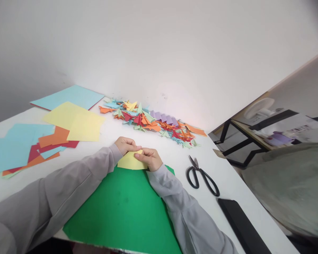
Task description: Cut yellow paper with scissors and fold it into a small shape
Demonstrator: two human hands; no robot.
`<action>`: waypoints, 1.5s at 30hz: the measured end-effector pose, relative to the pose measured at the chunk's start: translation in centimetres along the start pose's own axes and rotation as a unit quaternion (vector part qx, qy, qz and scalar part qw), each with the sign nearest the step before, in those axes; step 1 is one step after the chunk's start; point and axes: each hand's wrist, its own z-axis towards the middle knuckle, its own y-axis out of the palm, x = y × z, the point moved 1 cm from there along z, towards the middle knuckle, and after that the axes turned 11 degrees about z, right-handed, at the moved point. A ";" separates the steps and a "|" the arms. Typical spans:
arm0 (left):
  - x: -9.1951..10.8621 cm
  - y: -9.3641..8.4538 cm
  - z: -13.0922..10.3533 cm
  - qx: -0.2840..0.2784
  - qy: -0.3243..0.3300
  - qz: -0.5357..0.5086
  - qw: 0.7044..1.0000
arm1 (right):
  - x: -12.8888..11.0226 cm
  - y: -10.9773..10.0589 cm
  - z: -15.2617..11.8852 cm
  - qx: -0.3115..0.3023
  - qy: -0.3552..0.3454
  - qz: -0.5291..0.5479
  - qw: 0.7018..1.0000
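Observation:
Both hands meet at a small piece of yellow paper (pixel 131 161) over the far edge of a green mat (pixel 124 208). My left hand (pixel 126 145) is closed in a pinch on the paper's upper edge. Close beside it, my right hand (pixel 150 158) pinches the same paper from the right, thumb on top. The fingertips almost touch and cover part of the upper edge. Beyond the hands lies a long heap of small folded paper pieces (pixel 140 118) in red, orange, blue, green and yellow, with a row of purple ones (pixel 165 118) among them.
Black-handled scissors (pixel 202 174) lie to the right, points away, with a black flat object (pixel 242 225) nearer. Loose yellow (pixel 84 125), blue (pixel 18 144) and orange paper (pixel 54 137) spreads over the left. A large blue sheet (pixel 69 97) lies behind. A shelf (pixel 250 134) stands beyond the table's right edge.

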 end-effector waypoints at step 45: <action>0.1 0.1 -0.3 -0.043 0.016 0.026 0.999 | -0.8 -0.4 0.3 0.071 0.012 0.062 0.995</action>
